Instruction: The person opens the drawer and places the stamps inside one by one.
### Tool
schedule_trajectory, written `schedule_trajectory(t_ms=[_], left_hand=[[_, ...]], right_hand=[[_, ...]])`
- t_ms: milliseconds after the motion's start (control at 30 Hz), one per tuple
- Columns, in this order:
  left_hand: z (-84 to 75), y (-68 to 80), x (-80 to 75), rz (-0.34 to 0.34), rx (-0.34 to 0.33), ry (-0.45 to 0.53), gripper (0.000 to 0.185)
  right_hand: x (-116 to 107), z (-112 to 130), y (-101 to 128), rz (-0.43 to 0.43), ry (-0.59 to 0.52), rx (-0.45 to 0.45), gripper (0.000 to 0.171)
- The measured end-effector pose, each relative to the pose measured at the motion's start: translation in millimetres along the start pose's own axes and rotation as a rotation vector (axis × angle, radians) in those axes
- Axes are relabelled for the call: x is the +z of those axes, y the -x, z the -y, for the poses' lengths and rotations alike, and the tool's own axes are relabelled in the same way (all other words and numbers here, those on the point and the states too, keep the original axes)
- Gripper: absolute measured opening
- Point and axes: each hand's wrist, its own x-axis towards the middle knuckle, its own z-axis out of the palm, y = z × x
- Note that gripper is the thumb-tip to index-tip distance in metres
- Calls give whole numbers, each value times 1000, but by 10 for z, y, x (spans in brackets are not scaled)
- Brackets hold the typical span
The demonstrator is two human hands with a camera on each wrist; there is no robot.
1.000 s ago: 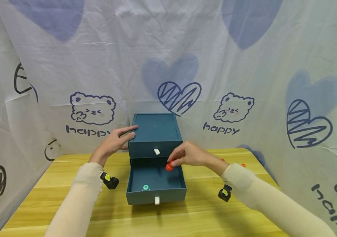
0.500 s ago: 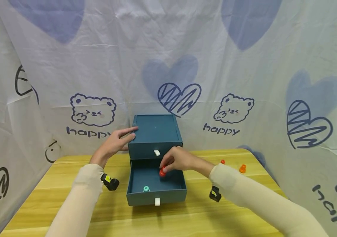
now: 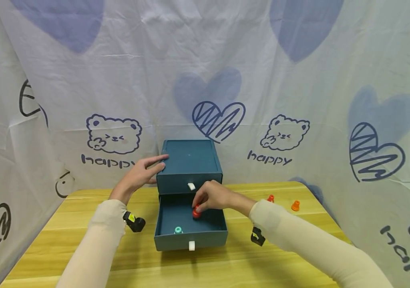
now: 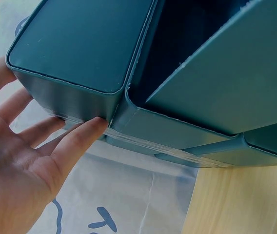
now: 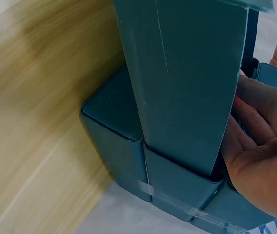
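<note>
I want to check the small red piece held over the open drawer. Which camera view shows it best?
The head view. There the right hand pinches the red piece inside the open lower drawer, near a teal piece. Both wrist views show only the teal drawer box's outer walls and fingers; the red piece is hidden.

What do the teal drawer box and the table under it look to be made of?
The drawer box looks like matte paperboard or thin plastic; its flat, unshiny walls with rounded corners and clear tape at the seams leave it open. The table looks like wood or wood-look laminate: yellow planks with grain lines and a slight sheen.
</note>
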Motion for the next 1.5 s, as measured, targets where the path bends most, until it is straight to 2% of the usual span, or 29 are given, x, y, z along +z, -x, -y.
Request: schedule_trajectory(t_ms=[233, 433, 667, 767, 967, 1233, 1500], left_hand=[[2, 2, 4, 3, 5, -2, 55], [2, 4, 1, 8, 10, 0, 56], [4, 2, -6, 7, 8, -8, 56], [3, 1, -5, 6, 8, -11, 56], [1, 0, -4, 4, 8, -10, 56], [-4, 15, -2, -1, 1, -5, 56], [-13, 15, 7, -1, -5, -2, 56]], right_hand=[[-39, -8, 44, -26, -23, -14, 14], [-174, -65, 154, -42, -98, -29, 19], [-362, -185, 371, -105, -152, 0, 24], [-441, -250, 497, -143, -181, 43, 23], [-568, -514, 722, -210, -240, 145, 24], [-641, -1051, 958, -281, -169, 195, 28], [-662, -1474, 1139, -318, -156, 320, 31]])
